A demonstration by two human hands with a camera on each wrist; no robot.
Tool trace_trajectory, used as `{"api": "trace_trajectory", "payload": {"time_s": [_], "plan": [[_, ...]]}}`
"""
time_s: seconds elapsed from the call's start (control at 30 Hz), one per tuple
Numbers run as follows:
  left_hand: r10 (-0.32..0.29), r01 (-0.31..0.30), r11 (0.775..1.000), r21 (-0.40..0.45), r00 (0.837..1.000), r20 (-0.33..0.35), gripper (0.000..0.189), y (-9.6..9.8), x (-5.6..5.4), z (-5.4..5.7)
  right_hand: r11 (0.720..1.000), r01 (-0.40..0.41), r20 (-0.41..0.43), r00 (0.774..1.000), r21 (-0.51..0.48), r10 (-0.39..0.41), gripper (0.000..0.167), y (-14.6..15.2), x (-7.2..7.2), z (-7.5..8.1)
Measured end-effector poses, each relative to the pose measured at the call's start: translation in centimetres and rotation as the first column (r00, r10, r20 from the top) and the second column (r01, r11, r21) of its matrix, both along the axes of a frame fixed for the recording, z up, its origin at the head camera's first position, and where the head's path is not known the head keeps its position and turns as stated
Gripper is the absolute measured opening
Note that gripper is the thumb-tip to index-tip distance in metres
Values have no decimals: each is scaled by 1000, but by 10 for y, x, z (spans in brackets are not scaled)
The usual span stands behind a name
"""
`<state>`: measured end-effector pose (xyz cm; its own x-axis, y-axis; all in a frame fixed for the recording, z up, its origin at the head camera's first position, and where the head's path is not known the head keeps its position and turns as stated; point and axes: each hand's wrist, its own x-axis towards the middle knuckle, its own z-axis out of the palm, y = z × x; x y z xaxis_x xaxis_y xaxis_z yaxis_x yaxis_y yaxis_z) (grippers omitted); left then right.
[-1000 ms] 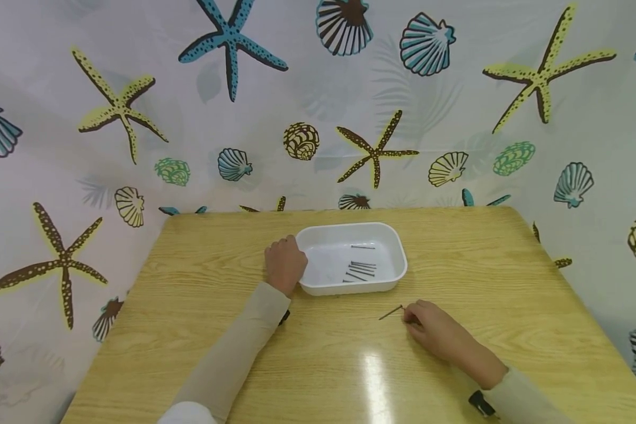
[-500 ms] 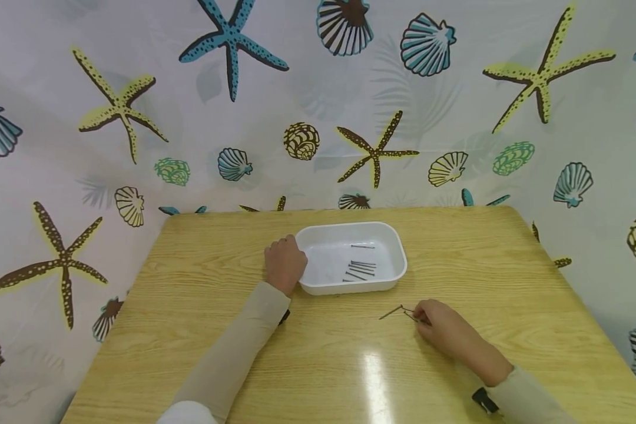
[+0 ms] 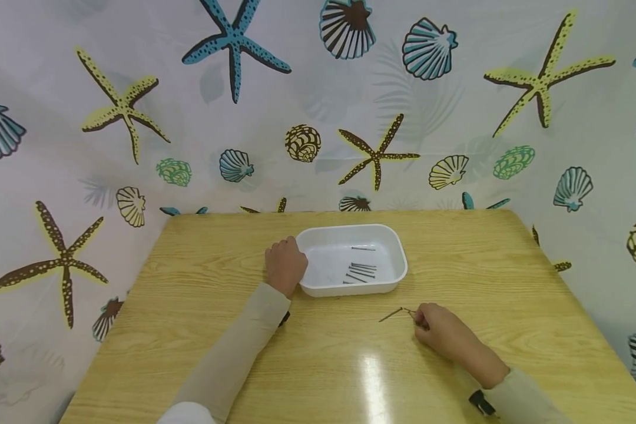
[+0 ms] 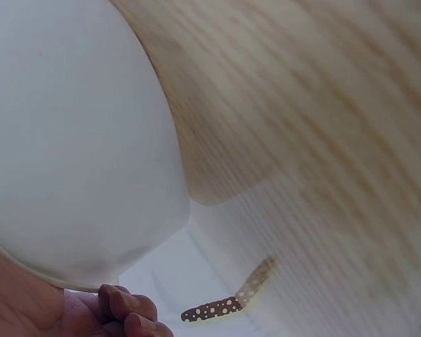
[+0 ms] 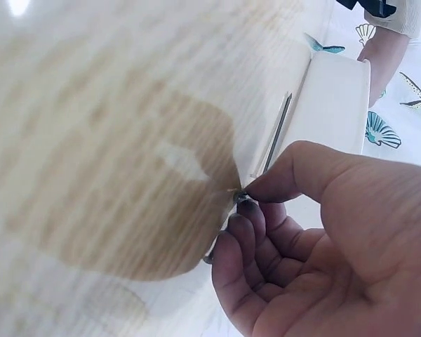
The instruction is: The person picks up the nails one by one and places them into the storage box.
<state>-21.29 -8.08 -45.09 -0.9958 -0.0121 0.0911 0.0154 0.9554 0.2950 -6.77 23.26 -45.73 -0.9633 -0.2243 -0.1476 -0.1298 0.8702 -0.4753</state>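
My left hand [image 3: 285, 265] grips the left rim of a white plastic tray [image 3: 318, 290]; in the left wrist view its curled fingers [image 4: 130, 312] show at the rim. Several nails [image 3: 363, 271] lie inside the tray. In front of it, one nail [image 3: 390, 314] rests slantwise on the table. My right hand [image 3: 445, 333] is just right of that nail, thumb and fingertips pinching another nail. A nail's head [image 5: 208, 260] also shows below the curled fingers in the right wrist view. The palm and fingers hide much of what the hand holds.
The wood-grain table [image 3: 217, 247] reaches back to a hanging cloth [image 3: 318, 88] printed with starfish and shells. Cloth also hangs along the left and right sides. Light glares off the table [image 3: 373, 383] near the front.
My right hand has shifted slightly right, away from the lying nail, and thin nail ends now show at its fingertips. My left hand and the tray have stayed put.
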Motion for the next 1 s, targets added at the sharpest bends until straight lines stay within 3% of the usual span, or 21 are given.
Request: {"api": "trace_trajectory", "payload": {"time_s": [0.4,0.7,1.0], "plan": [[5,-5,1000,2,1000,9,27,0,-2,-3,1000,28,4,1000,13,-28,21,-2,2,4],[9,-9,1000,-1,1000,0,26,2,-1,-3,999,30,17,999,15,-31,15,-1,2,3],[15,-15,1000,-5,1000,4,26,3,-1,-2,999,32,-47,998,5,-32,11,1,3,2]]}}
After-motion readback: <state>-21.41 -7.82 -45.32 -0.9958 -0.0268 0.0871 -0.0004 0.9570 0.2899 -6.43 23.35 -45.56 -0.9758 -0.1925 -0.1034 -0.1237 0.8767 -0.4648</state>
